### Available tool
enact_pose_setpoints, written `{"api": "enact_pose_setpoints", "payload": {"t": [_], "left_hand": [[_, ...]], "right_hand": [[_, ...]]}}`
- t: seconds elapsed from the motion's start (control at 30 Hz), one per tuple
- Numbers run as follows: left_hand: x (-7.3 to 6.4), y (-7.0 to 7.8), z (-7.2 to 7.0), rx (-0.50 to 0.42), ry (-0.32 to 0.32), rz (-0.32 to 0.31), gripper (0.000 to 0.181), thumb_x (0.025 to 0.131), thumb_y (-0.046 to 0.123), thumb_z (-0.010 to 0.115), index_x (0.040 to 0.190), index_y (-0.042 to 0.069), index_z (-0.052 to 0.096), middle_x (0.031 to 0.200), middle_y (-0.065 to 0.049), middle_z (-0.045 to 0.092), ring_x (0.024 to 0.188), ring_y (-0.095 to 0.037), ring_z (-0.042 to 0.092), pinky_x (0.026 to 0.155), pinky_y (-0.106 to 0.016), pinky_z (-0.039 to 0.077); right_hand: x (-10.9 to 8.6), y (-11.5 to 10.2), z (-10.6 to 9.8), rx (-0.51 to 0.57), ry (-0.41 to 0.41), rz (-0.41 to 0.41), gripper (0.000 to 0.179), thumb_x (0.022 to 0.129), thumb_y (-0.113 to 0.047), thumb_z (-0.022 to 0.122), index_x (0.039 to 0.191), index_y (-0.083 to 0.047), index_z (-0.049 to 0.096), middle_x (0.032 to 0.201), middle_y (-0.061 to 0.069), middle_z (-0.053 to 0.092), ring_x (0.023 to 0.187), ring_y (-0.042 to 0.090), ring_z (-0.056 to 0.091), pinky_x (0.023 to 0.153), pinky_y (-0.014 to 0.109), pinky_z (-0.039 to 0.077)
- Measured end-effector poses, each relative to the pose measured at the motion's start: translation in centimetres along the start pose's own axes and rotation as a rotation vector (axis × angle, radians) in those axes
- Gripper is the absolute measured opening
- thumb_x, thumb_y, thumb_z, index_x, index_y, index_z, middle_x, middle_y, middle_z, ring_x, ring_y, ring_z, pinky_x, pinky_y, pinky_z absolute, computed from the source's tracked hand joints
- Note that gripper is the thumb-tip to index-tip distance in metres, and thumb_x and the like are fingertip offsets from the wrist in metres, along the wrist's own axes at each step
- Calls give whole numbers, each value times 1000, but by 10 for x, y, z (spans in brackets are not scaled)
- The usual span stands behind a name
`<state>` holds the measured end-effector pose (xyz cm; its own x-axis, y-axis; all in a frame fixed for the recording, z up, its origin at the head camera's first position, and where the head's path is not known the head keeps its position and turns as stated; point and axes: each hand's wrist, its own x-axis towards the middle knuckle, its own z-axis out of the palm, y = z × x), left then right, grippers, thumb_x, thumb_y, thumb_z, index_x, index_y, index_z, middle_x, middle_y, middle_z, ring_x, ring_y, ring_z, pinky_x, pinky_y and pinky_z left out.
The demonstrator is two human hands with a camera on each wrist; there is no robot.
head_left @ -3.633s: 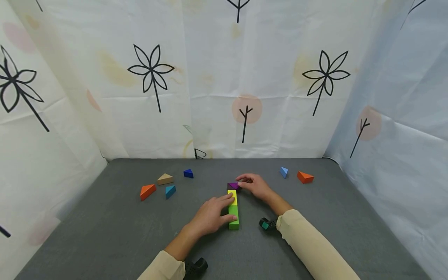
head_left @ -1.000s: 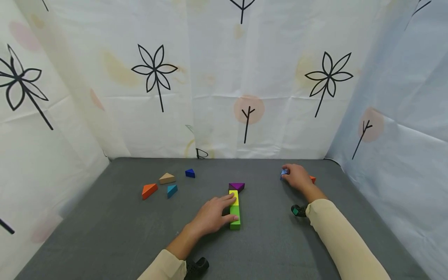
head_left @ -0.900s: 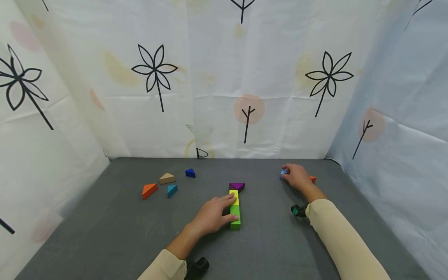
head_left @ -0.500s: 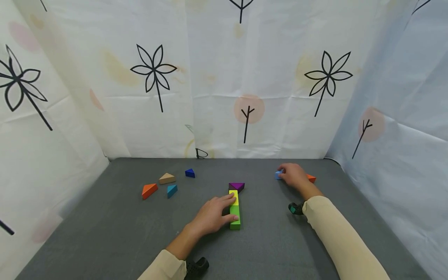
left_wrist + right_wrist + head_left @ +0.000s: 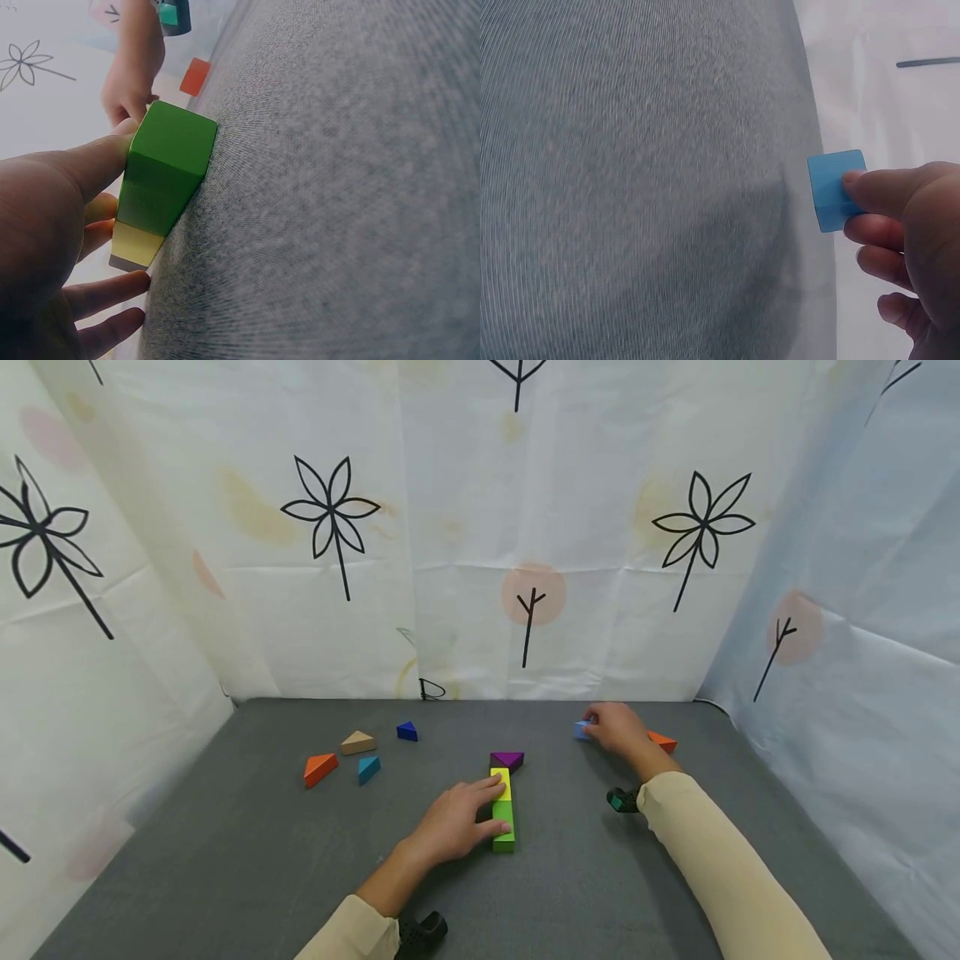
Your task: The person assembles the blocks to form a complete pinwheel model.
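My right hand [image 5: 618,727] pinches a light blue triangular block [image 5: 832,187] between thumb and fingers, at the back right of the table; in the right wrist view it appears raised off the cloth. My left hand [image 5: 452,821] lies beside a row of blocks, fingers fairly straight, with the thumb touching the green block [image 5: 503,827] and a fingertip on the yellow block [image 5: 500,783]. The green block's end faces the left wrist view, the yellow one behind it. At the row's far end sits a purple triangular block [image 5: 507,758], its point toward me.
Left of the row lie an orange triangular block [image 5: 320,769], a tan one [image 5: 358,742], a teal one [image 5: 368,768] and a dark blue one [image 5: 407,731]. Another orange block [image 5: 663,742] is partly behind the right hand. A patterned white curtain [image 5: 465,635] borders the grey table [image 5: 247,843].
My right hand has left the purple block, reached to the right, taken hold of the light blue triangular block and carried it a little leftward. The left hand stays in place.
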<state>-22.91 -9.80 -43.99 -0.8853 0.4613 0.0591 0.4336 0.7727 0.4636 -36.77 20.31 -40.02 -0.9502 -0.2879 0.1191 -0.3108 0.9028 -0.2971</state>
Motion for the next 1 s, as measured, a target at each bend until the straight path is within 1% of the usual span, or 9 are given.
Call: {"api": "enact_pose_setpoints", "payload": {"t": [0.2, 0.43, 0.5, 0.8, 1.0], "left_hand": [[-1, -1, 1, 4, 0, -2, 62, 91, 51, 62, 144, 20, 51, 150, 6, 41, 132, -30, 43, 104, -53, 35], [-1, -1, 1, 1, -4, -9, 63, 91, 52, 62, 144, 21, 50, 151, 8, 40, 131, -28, 44, 103, -52, 36], [-1, -1, 1, 5, -5, -9, 63, 91, 52, 62, 144, 21, 50, 151, 8, 40, 130, -28, 45, 103, -52, 36], [-1, -1, 0, 1, 3, 2, 63, 91, 53, 61, 144, 21, 50, 151, 8, 40, 129, -27, 46, 102, -52, 37], [-2, 2, -1, -9, 17, 10, 63, 91, 51, 62, 144, 20, 50, 151, 6, 40, 130, -29, 45, 102, -53, 36]], "right_hand": [[5, -12, 6, 22, 25, -10, 21, 92, -18, 69, 106, -3, 69, 89, 7, 62, 76, 22, 55, 69, 39, 48], [10, -27, 13, 62, 60, -53, 19, 90, -18, 71, 103, -3, 70, 85, 4, 63, 74, 20, 56, 67, 37, 48], [10, -31, 15, 73, 69, -53, 18, 90, -18, 72, 101, -5, 70, 83, 3, 63, 73, 18, 55, 67, 36, 47], [14, -50, 25, 115, 82, -69, 18, 90, -20, 72, 101, -6, 70, 79, 0, 61, 69, 15, 54, 63, 33, 45], [16, -60, 34, 156, 83, -73, 18, 89, -21, 73, 101, -7, 70, 76, -1, 59, 66, 15, 52, 60, 30, 44]]}}
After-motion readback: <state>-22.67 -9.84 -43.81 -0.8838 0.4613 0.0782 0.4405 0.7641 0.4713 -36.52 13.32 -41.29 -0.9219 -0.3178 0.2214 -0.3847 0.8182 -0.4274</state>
